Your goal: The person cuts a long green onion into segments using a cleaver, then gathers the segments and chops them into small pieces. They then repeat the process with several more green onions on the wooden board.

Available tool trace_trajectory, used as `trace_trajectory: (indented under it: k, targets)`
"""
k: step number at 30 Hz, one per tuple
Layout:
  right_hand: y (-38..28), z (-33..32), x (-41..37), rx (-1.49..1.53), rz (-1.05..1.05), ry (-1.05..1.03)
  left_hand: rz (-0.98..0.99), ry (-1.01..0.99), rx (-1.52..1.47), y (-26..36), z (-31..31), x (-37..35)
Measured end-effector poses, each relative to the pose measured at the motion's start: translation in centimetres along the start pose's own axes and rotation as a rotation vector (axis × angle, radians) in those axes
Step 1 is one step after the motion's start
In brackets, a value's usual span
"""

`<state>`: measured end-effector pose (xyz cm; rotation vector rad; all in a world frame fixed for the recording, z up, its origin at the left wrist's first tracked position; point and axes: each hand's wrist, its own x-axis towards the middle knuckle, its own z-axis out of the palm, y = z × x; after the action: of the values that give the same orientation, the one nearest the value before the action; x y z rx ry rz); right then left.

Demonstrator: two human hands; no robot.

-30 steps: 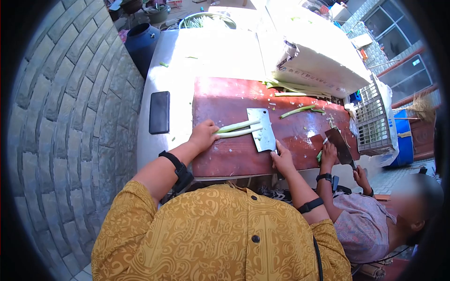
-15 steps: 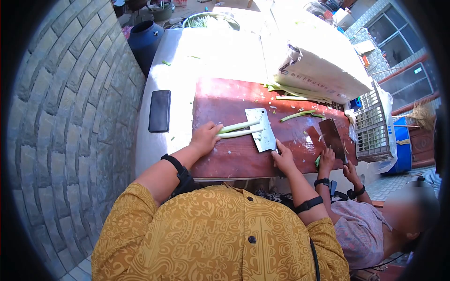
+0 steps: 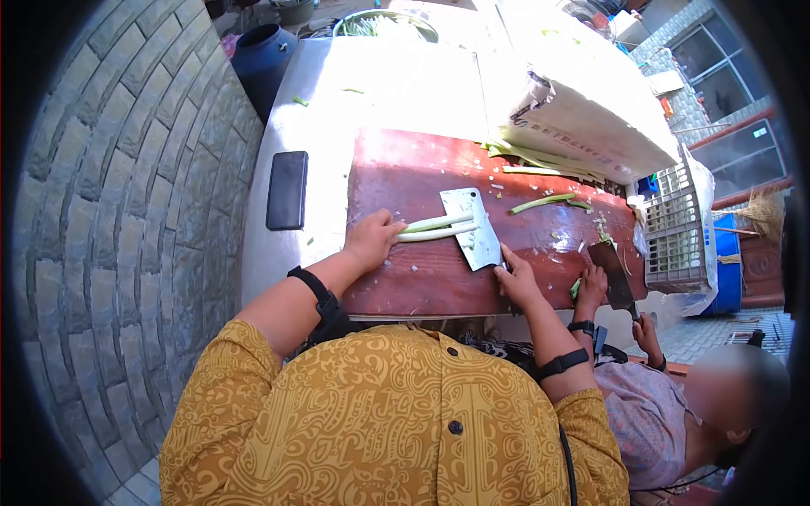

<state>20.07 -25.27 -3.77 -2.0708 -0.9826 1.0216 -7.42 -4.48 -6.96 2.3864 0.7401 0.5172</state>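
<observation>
Over the red board [image 3: 396, 282], my left hand [image 3: 372, 240] is closed round the ends of two pale green stalks [image 3: 429, 233]. My right hand [image 3: 517, 277] is closed on the handle of a cleaver [image 3: 472, 229]. The cleaver's broad, speckled blade lies across the right ends of the stalks. White bits are scattered on the board around them. Another green stalk [image 3: 540, 203] lies beyond my right hand.
At the right, a co-worker [image 3: 645, 413] holds a dark cleaver [image 3: 613, 274] on the same board. A black phone [image 3: 288, 191] lies left of the board. Behind are a white box [image 3: 582, 135], a grey crate [image 3: 673, 228] and a blue barrel [image 3: 263, 59].
The view has shifted slightly, while my hands keep their hold on the stalks and cleaver. The co-worker's cleaver has moved down and to the right, uncovering chopped bits behind it.
</observation>
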Motion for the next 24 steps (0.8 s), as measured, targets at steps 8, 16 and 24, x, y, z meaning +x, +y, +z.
trace_trajectory:
  k: [8,16,24]
  targets:
    - [-1.0,1.1,1.4,-0.026,-0.043,-0.008,0.018,0.011,0.02,0.1,0.0,-0.1]
    - [-1.9,2.9,0.7,-0.085,-0.045,0.031,0.073,0.077,0.021,-0.3,0.6,-0.2]
    - [-1.8,3.5,-2.0,-0.038,0.001,0.011,0.075,0.072,0.012,-0.4,0.6,-0.2]
